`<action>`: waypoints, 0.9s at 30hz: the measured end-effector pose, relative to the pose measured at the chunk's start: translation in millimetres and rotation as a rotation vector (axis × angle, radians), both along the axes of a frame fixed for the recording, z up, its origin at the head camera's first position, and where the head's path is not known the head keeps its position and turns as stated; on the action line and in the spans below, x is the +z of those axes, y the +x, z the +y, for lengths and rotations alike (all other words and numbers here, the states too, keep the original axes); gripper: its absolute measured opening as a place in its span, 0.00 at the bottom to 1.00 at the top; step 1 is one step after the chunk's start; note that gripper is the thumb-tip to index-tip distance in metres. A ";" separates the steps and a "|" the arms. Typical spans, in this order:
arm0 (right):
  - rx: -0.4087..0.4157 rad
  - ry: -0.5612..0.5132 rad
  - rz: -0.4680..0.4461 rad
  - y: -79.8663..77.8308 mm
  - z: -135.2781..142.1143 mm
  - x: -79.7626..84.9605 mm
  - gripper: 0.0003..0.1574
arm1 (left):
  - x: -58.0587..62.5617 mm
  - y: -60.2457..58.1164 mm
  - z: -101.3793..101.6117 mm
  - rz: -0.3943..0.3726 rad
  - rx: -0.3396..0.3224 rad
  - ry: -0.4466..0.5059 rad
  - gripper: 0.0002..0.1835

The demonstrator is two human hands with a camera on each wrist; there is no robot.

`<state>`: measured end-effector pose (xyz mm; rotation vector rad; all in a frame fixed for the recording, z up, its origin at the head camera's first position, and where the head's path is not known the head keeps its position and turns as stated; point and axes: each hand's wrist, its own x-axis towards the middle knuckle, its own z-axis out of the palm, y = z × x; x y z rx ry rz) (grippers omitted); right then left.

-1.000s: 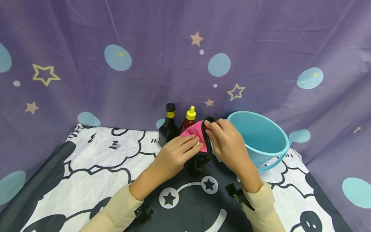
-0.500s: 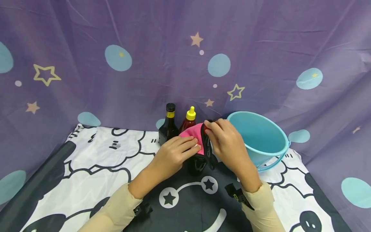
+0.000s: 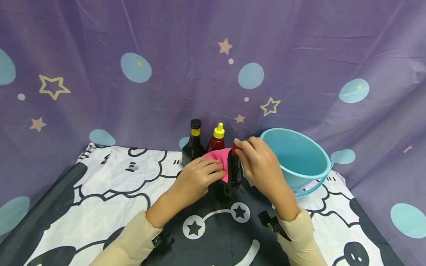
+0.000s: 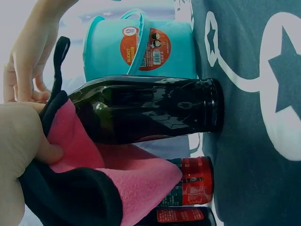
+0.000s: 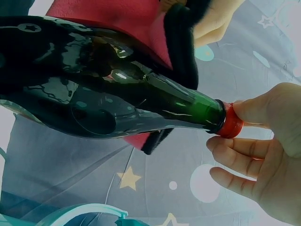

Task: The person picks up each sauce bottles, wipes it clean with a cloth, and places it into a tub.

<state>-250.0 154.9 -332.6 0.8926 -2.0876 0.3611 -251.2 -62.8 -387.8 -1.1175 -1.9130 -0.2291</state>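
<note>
A dark green glass bottle (image 5: 150, 94) with a red cap (image 5: 233, 121) stands upright on the patterned cloth, mid-table. My right hand (image 3: 263, 166) pinches that cap between thumb and fingers. Along the bottle's left side, my left hand (image 3: 194, 179) grips a pink cloth with black edging (image 3: 216, 156). In the left wrist view the pink cloth (image 4: 136, 176) sags in folds, and a black loop (image 4: 61, 52) sticks up from its edge. The bottle's body (image 4: 150, 108) shows bare there, with the cloth overlapping its shoulder.
Behind the left hand stand a dark bottle with a black cap (image 3: 193, 149) and a red sauce bottle with a yellow nozzle (image 3: 217, 140). A light blue bucket (image 3: 296, 159) stands close by the right hand. A purple curtain (image 3: 186, 55) hangs along the back.
My left hand has drawn the pink cloth left and down, away from the bottle's neck, so more dark glass shows. The right hand stays at the red cap.
</note>
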 end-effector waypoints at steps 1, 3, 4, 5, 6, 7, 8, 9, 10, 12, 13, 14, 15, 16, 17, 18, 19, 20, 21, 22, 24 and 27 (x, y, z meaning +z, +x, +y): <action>-0.001 0.000 0.001 -0.1 0.2 -0.3 0.14 | 0.4 0.0 0.0 -0.003 0.001 -0.004 0.19; -0.003 -0.002 0.003 -0.3 0.2 -0.3 0.14 | 1.0 0.3 -0.1 -0.009 0.007 -0.014 0.18; -0.004 -0.002 0.004 -0.3 0.2 -0.2 0.14 | 1.3 0.3 -0.2 -0.012 0.010 -0.020 0.18; -0.004 -0.001 0.006 -0.4 0.2 0.0 0.14 | 1.6 0.3 -0.3 -0.013 0.013 -0.027 0.18; -0.004 -0.002 0.007 -0.6 0.2 0.1 0.13 | 2.0 0.3 -0.4 -0.013 0.016 -0.035 0.18; -0.004 -0.003 0.008 -0.8 0.2 0.2 0.13 | 2.2 0.2 -0.5 -0.013 0.018 -0.043 0.18; -0.003 -0.004 0.009 -0.9 0.1 0.4 0.13 | 2.4 0.1 -0.7 -0.012 0.020 -0.051 0.18; -0.002 -0.005 0.010 -1.1 0.1 0.4 0.13 | 2.7 0.0 -0.9 -0.011 0.020 -0.057 0.18; -0.001 -0.005 0.011 -1.2 0.0 0.5 0.13 | 2.9 -0.2 -1.1 -0.009 0.020 -0.064 0.17; 0.002 -0.007 0.011 -1.6 -0.1 0.4 0.12 | 3.3 -0.7 -1.6 -0.008 0.021 -0.070 0.17; 0.003 -0.008 0.009 -1.4 -0.1 0.5 0.12 | 3.3 -0.8 -1.9 -0.009 0.022 -0.072 0.16; 0.002 -0.010 0.006 -1.3 -0.1 0.5 0.13 | 3.6 -0.8 -2.1 -0.013 0.022 -0.073 0.16; 0.002 -0.011 0.006 -1.3 -0.1 0.5 0.12 | 3.8 -0.6 -2.3 -0.018 0.024 -0.074 0.16; 0.003 -0.011 0.005 -1.3 -0.1 0.4 0.12 | 3.8 -0.6 -2.5 -0.024 0.026 -0.076 0.16; 0.004 -0.011 0.004 -1.3 -0.1 0.4 0.12 | 3.8 -0.4 -2.7 -0.031 0.028 -0.078 0.16; 0.003 -0.011 0.003 -1.2 -0.1 0.3 0.12 | 3.7 0.0 -3.0 -0.038 0.029 -0.081 0.16; 0.004 -0.010 0.002 -1.0 -0.1 0.3 0.12 | 3.4 0.1 -3.2 -0.046 0.032 -0.085 0.16; 0.004 -0.008 0.004 -1.1 -0.2 0.2 0.12 | 3.2 0.3 -3.5 -0.055 0.033 -0.087 0.15; 0.002 -0.007 0.003 -0.9 -0.3 0.2 0.12 | 2.9 0.5 -3.7 -0.061 0.034 -0.091 0.16; 0.001 -0.008 0.000 -0.7 -0.5 0.2 0.12 | 2.8 0.6 -3.9 -0.068 0.036 -0.094 0.15; -0.003 -0.008 0.000 -0.6 -0.6 0.2 0.12 | 2.8 0.9 -4.2 -0.079 0.037 -0.101 0.15; -0.004 -0.007 0.000 -0.3 -0.8 0.4 0.12 | 2.4 0.6 -4.8 -0.088 0.038 -0.113 0.16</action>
